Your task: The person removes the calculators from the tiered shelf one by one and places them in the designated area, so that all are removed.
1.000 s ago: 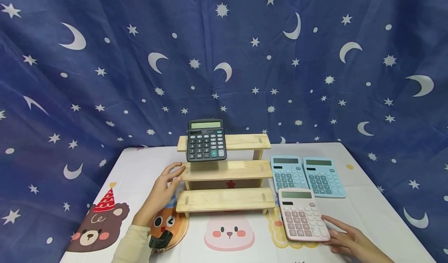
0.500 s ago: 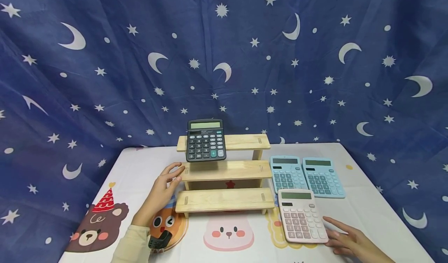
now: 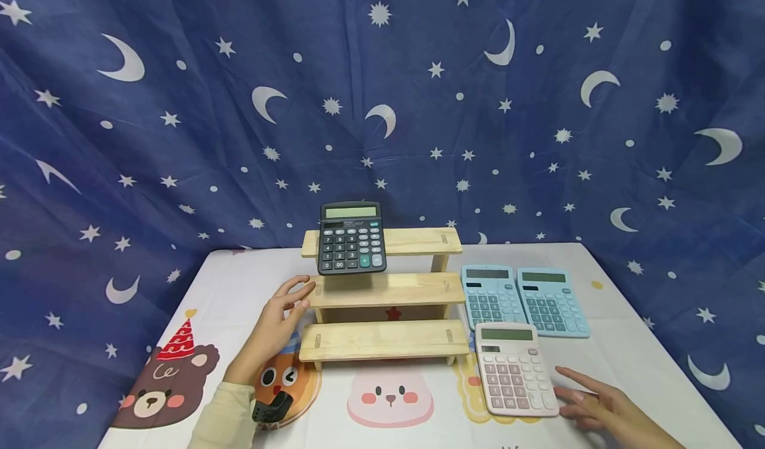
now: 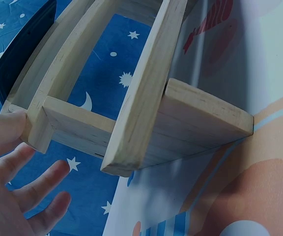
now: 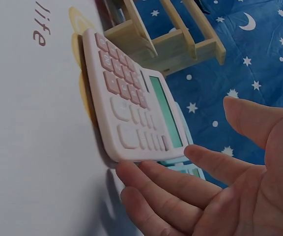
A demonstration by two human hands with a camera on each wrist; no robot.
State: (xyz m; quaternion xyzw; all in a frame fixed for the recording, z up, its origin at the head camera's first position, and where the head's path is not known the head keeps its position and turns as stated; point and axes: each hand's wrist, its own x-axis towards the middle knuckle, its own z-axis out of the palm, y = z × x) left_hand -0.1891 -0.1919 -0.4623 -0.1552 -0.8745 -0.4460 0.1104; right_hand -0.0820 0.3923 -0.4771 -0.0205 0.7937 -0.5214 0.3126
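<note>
Toward the near right of the white surface [image 3: 621, 349], the head view shows the pink calculator [image 3: 516, 369] lying keys up, nearer than two blue calculators [image 3: 552, 306], the right hand [image 3: 606, 406] just at its right edge, while the left hand [image 3: 271, 329] touches the left end of the middle board [image 3: 388, 289] on a wooden rack [image 3: 385, 341], whose far board [image 3: 421, 242] has a black calculator [image 3: 352, 240] tilted at its left. From the left wrist, one finger meets that board's end and the other fingers [image 4: 45, 186] fan out loose. From the right wrist, the fingers lie extended and released, their tips against or very near the pink calculator.
</note>
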